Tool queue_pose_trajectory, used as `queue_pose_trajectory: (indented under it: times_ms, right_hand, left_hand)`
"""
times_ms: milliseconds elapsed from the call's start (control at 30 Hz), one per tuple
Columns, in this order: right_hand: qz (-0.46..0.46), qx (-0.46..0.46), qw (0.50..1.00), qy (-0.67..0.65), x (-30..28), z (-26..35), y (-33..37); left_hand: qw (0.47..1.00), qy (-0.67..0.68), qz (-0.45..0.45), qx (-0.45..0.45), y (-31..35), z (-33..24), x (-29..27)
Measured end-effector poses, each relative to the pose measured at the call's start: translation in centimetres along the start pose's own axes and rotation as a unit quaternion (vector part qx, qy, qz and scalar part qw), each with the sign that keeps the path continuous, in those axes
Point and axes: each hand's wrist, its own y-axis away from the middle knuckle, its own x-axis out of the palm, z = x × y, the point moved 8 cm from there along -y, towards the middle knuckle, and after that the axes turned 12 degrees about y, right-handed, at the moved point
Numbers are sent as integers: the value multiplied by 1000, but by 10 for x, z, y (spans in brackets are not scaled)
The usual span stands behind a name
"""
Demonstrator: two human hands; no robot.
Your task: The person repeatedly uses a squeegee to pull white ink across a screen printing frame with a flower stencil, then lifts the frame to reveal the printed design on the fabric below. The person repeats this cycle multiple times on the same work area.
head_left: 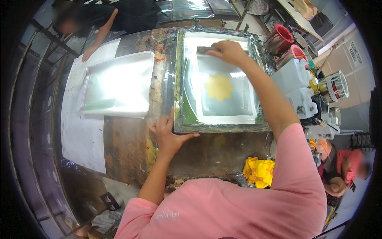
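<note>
The screen mesh (229, 65) is pale grey-green, patterned with a yellow scalloped flower (219, 87). The crumpled cloth (259, 172) is bright yellow, the T-shirt (238, 207) salmon pink; the squeegee (203, 50), partly hidden, seems grey-brown.

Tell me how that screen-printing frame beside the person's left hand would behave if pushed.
The screen-printing frame would probably stay stiff, since its rails look thick and unbent. It may feel fairly heavy, given its broad size and paint-crusted rails. It seems unlikely to tip or roll, as it appears to lie flat on the table.
</note>
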Motion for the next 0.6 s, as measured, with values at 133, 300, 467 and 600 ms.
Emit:
queue_pose_trajectory:
  times_ms: [133, 300, 467, 600]
  right_hand:
    - [-79, 17, 996, 43, -3, -21, -21]
    - [-83, 33, 994, 63, 6, 7, 22]
    - [-15, 31, 996, 82, -15, 83, 119]
    - [36, 43, 997, 46, -46, 139, 194]
  left_hand:
    - [998, 61, 4, 5, 0, -3, -2]
    - [998, 68, 7, 5, 2, -5, -2]
    - [996, 75, 13, -44, 8, 4, 0]
    - [996, 81, 8, -39, 3, -5, -3]
